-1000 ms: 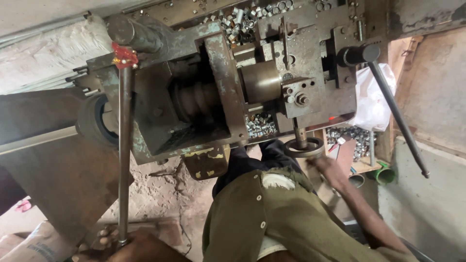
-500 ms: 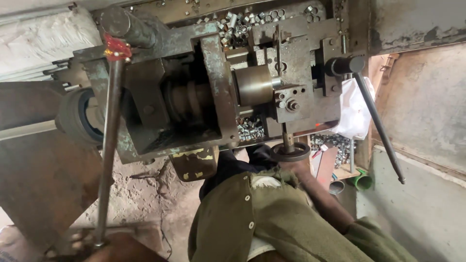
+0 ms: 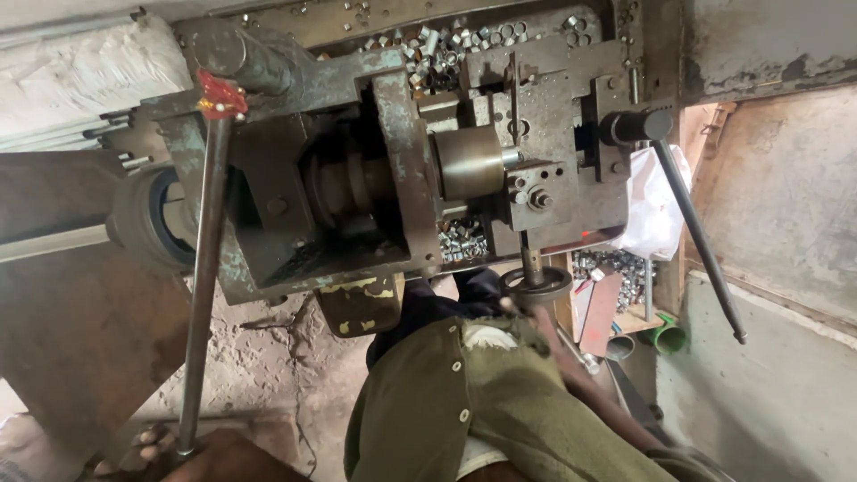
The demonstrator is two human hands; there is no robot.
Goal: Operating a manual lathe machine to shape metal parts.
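While L hand (image 3: 165, 446) grips long lever (image 3: 203, 286) — R hand (image 3: 527, 305) closed on handwheel (image 3: 536, 284).

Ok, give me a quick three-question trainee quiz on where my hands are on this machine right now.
1. True or false: the left hand grips the lower end of the long lever rod.
2. The right hand is at: A) the black-handled lever, B) the small handwheel, C) the green cup.
3. Fill in: the rod's top end carries a ___ tag.
Key: 1 true; 2 B; 3 red.
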